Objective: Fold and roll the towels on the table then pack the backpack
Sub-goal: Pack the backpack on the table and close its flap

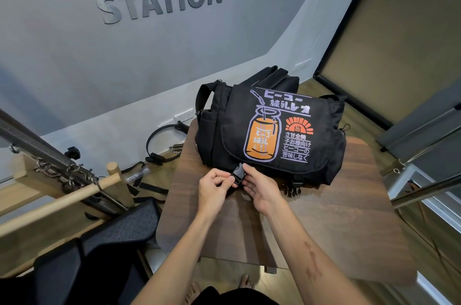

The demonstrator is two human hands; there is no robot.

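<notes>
Fastening item: black plastic buckle (237,175) at the front flap edge of the black backpack (272,130), which lies flap-up on the wooden table (349,205). Left hand (214,192) pinches one side of the buckle; right hand (259,190) holds the other, fingers loosely curled. No towels in sight. Advice: line both halves up straight, push until seated. Surroundings: grey wall lettering (159,0), exercise ring (162,142) on the floor.

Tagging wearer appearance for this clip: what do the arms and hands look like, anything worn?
Both arms are bare to past the elbow, no sleeves in view. The left hand and right hand wear no gloves; no rings, watch or bracelets are visible. The right forearm carries a long streaky mark along its upper side.
</notes>
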